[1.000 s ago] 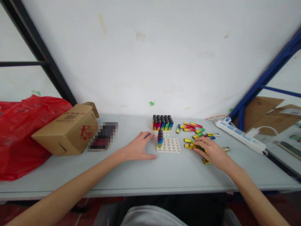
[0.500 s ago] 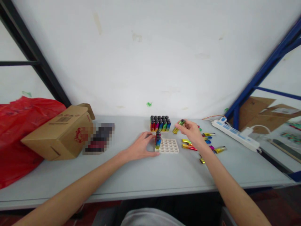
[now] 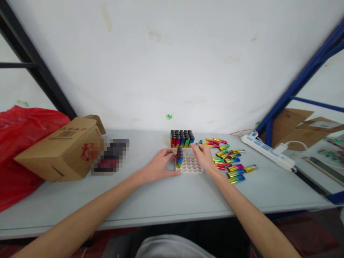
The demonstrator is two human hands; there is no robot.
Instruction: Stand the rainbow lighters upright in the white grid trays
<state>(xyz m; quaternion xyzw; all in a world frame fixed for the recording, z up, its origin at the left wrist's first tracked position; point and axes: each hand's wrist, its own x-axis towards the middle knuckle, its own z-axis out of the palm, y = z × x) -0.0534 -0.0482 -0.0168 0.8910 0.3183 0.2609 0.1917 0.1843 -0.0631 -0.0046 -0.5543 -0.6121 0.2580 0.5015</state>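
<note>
My left hand (image 3: 160, 166) grips the left side of a white tray (image 3: 200, 171) with rows of round holes, thumb at its front corner. Along the tray's left edge stands a row of upright lighters (image 3: 179, 161) with black tops, close to my left fingers. My right hand (image 3: 202, 156) is closed on a lighter (image 3: 198, 146) over the tray's right back part; the hand hides most of it. Behind the tray stands a full block of upright lighters (image 3: 182, 139), shiny and many-coloured.
Loose lighters (image 3: 235, 167) lie scattered on the grey table (image 3: 161, 204) at the right. Beyond them is a white power strip (image 3: 268, 152). At the left are a cardboard box (image 3: 64, 150), a red bag (image 3: 24, 143) and a blurred dark object (image 3: 111, 157).
My right hand has moved left with the lighter, from beside the full block to over the tray. The left hand stays at the tray. More loose lighters are uncovered at the right.
</note>
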